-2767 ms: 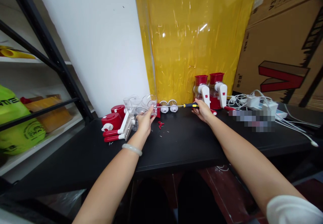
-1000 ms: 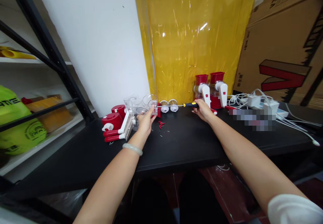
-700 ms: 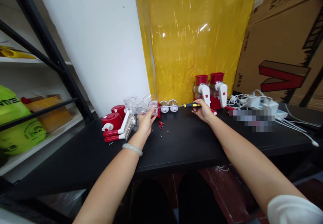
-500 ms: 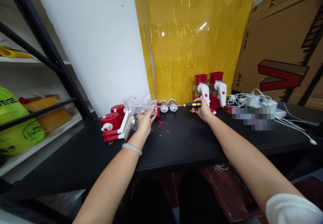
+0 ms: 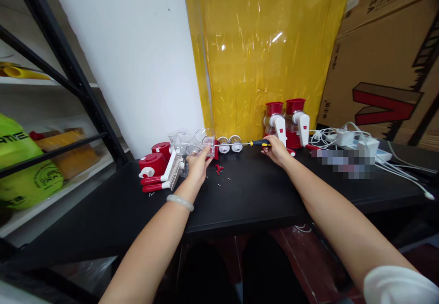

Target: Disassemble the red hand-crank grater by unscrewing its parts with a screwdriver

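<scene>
The right hand (image 5: 275, 148) wraps around a black-and-yellow screwdriver (image 5: 259, 143) that points to nine o'clock. There the left hand (image 5: 198, 161) pinches a clear plastic housing (image 5: 201, 140) between thumb and fingers; red plastic pieces (image 5: 218, 169) lie at that hand's four o'clock

Clear glossy plastic housing (image 5: 203, 138), metal screwdriver shaft (image 5: 244, 144), matt tabletop (image 5: 247, 199), glossy plastic sheet (image 5: 240, 57), cardboard box (image 5: 380, 61)

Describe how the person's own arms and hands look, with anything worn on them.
The left hand and right hand are both ungloved. A smooth, rounded, pale bangle circles the left arm near the wrist. The right arm has a white sleeve at the picture's lower right; the left arm shows no sleeve within view.
</scene>
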A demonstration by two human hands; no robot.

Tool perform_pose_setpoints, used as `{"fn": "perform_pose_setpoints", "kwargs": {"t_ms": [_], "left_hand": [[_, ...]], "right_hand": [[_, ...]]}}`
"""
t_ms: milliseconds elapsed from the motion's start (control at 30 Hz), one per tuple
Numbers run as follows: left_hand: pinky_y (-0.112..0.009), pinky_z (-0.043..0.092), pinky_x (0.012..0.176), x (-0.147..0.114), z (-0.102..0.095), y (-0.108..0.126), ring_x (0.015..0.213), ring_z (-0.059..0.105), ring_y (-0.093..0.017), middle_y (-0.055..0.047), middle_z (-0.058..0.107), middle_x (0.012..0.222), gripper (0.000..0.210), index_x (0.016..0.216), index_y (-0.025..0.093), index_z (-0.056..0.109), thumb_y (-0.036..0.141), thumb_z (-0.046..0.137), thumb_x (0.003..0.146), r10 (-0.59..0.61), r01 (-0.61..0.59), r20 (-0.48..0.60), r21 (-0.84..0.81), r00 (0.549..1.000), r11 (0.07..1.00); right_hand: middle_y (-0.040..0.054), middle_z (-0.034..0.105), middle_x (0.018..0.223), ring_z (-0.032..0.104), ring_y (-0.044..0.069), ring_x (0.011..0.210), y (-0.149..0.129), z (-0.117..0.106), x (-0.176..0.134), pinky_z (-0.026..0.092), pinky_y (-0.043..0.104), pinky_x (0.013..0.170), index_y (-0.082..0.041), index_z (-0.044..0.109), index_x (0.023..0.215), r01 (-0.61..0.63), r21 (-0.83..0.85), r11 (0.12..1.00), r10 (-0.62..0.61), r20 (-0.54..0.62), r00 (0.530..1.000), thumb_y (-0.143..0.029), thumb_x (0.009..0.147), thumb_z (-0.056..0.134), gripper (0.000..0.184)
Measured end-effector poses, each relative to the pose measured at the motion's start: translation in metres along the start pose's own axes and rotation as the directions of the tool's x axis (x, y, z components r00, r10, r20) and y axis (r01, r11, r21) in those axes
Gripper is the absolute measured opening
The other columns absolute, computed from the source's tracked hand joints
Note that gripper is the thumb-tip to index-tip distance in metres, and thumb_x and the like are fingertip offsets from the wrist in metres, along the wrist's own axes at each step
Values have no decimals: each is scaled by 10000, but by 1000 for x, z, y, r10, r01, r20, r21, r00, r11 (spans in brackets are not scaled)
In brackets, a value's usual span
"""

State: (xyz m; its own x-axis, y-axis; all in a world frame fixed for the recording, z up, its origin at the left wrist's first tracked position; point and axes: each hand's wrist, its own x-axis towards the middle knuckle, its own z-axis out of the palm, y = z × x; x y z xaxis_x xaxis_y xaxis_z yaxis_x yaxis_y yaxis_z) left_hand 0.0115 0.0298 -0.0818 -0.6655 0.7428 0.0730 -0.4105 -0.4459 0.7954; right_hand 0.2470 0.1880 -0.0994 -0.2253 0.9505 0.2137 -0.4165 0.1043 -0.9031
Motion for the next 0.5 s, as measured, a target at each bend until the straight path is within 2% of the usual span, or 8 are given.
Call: {"fn": "perform_pose_setpoints", "kwargs": {"t_ms": [100, 333, 400, 500], "left_hand": [[-382, 587, 863, -1, 1, 0, 847, 717, -162, -52, 704, 889, 476, 972, 171, 510, 154, 879, 671, 58, -57, -19, 24, 998, 998], [-392, 594, 861, -3, 2, 0, 845, 719, -170, -55, 707, 877, 449, 957, 172, 517, 133, 868, 680, 62, -62, -13, 19, 998, 998], [-390, 597, 857, -2, 2, 0, 844, 719, -171, -54, 708, 877, 450, 964, 174, 519, 135, 868, 682, 62, -62, -14, 17, 998, 998], [-375, 603, 844, -1, 1, 0, 847, 720, -170, -55, 713, 887, 450, 978, 181, 525, 142, 866, 688, 56, -55, -18, 15, 998, 998]], "right_hand": [[-73, 485, 569, 430, 81, 448, -1, 0, -1, 482, 256, 517, -237, 524, 809, 10, 29, 1000, -10, 0, 1000, -318, 713, 661, 186], [-44, 542, 616, 491, 100, 485, -2, -3, -1, 499, 273, 547, -235, 509, 765, 16, 152, 988, -24, 51, 998, -365, 721, 625, 179], [-31, 545, 582, 500, 109, 467, -2, -3, 1, 499, 274, 526, -232, 503, 742, 37, 135, 990, -45, 51, 998, -472, 785, 603, 263], [-30, 495, 474, 455, 119, 375, 1, -5, 4, 481, 287, 454, -237, 484, 721, 58, 20, 998, -59, 29, 998, -708, 839, 484, 486]]}}
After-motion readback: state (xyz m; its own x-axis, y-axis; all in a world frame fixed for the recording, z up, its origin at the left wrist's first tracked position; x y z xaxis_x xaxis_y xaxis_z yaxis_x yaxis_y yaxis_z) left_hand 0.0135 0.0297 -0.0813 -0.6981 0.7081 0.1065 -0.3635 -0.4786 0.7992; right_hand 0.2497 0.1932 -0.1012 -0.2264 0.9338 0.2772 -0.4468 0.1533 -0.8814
